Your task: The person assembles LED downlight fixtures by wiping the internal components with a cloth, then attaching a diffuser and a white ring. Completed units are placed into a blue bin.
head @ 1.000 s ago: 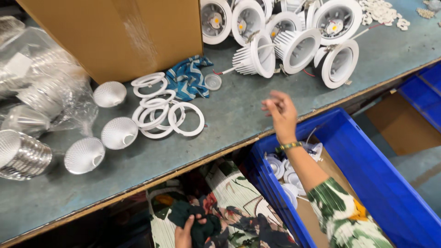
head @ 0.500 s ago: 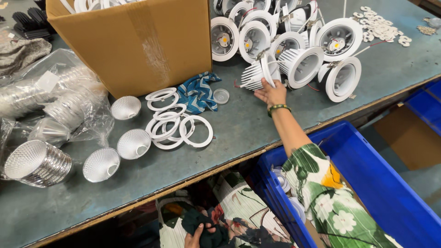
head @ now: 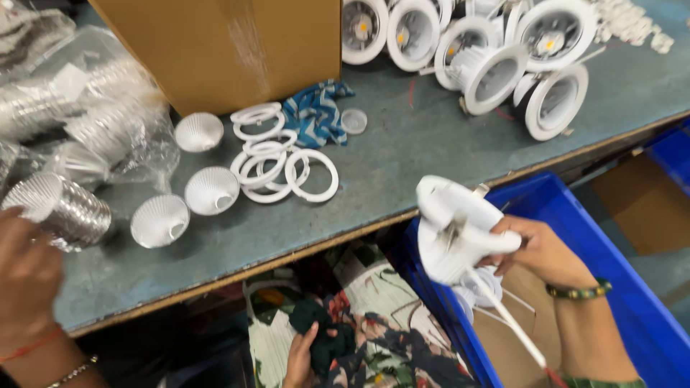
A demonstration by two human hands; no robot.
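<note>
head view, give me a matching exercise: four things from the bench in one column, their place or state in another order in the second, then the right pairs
Things:
1. white downlight housing
2. flat white rings
3. cardboard box
4. blue and white cloth

Places or states:
a. stands at the back of the grey table
b. held in the right hand above the blue bin
c. crumpled at the foot of the box, beside a small clear lid
d. lying in an overlapping heap in front of the box

Right pairs: 1-b, 2-d, 3-a, 4-c
</note>
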